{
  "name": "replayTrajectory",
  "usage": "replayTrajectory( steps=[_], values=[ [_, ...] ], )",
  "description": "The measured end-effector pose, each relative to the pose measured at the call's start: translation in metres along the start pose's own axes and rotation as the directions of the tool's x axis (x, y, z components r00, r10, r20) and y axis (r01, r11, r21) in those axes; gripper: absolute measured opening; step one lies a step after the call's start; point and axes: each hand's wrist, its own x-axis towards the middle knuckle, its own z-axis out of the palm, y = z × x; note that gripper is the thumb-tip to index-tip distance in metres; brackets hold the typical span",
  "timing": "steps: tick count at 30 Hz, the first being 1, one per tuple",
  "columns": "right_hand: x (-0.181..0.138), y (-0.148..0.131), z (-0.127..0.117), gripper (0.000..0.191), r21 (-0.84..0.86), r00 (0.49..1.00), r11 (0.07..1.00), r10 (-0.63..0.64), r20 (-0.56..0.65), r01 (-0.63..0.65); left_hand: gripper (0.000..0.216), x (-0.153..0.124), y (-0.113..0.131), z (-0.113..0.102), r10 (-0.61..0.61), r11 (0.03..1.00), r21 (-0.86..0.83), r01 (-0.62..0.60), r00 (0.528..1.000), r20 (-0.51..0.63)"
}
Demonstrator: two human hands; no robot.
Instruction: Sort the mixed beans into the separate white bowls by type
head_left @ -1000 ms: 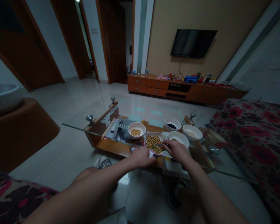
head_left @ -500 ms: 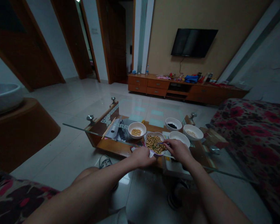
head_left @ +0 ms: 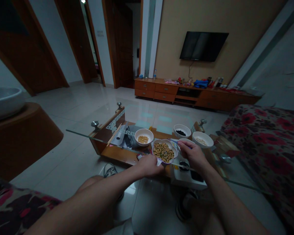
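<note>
My left hand (head_left: 150, 165) is closed on the near left edge of a flower-shaped bowl (head_left: 175, 150) with a pale purple rim. Tan beans (head_left: 163, 150) mixed with small green ones lie in that bowl. My right hand (head_left: 192, 153) pinches a slim purple-blue utensil (head_left: 174, 141); its tip points left over the bowl's far right edge, and its exact kind is unclear. Behind this hand a white bowl (head_left: 183, 141) is mostly hidden. Left of the flower-shaped bowl, another white bowl (head_left: 144, 131) contains yellow beans (head_left: 143, 139).
On the glass table (head_left: 80, 133), a bowl of black beans (head_left: 180, 133) and a bowl of pale pieces (head_left: 201, 141) stand at the right. Chopsticks (head_left: 114, 134) lie at the left. A white box (head_left: 183, 179) and dark phone (head_left: 197, 176) show beneath my right hand.
My right hand has lifted the utensil out of the beans and shifted right and slightly back. My left hand has stayed at the flower-shaped bowl.
</note>
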Motion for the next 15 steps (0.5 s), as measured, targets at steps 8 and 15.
replayTrajectory(
  steps=[8,15],
  values=[
    [-0.007,-0.011,0.001,0.026,0.45,0.97,0.87,0.117,0.211,-0.203,0.047,0.002,-0.001,0.002,0.015,1.0,0.0,-0.015,1.0,0.011],
    [-0.007,-0.011,0.0,0.027,0.512,0.967,0.832,0.108,0.232,-0.215,0.047,0.001,0.0,0.002,-0.011,1.0,0.02,0.011,1.0,0.009]
  ],
)
